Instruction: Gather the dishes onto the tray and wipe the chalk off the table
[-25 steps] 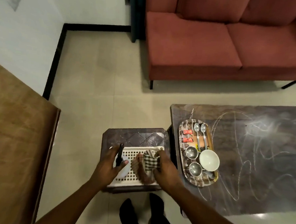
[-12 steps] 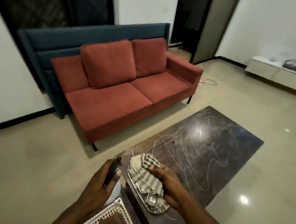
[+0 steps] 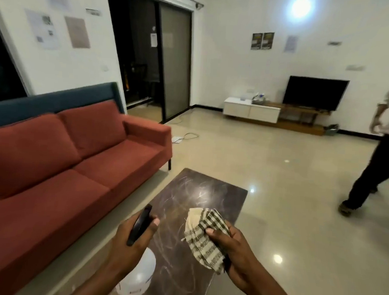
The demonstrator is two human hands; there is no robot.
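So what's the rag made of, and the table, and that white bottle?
The rag looks like woven cotton: soft folds, a checked weave, frayed threads at the edge. The table looks like polished stone or a glossy stone-look top, dark and veined, shiny under the chalk scribbles. The bottle looks like cloudy white plastic, smooth and slightly see-through; its black trigger seems to be plastic too.

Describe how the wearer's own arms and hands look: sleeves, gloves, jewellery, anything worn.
Both forearms are bare up to the frame's bottom edge, so no sleeve shows. The left hand and right hand wear no gloves. No watch, bracelet or ring is visible on the parts in view. The fingernails look short and unpainted. Anything worn above the forearms is out of frame.
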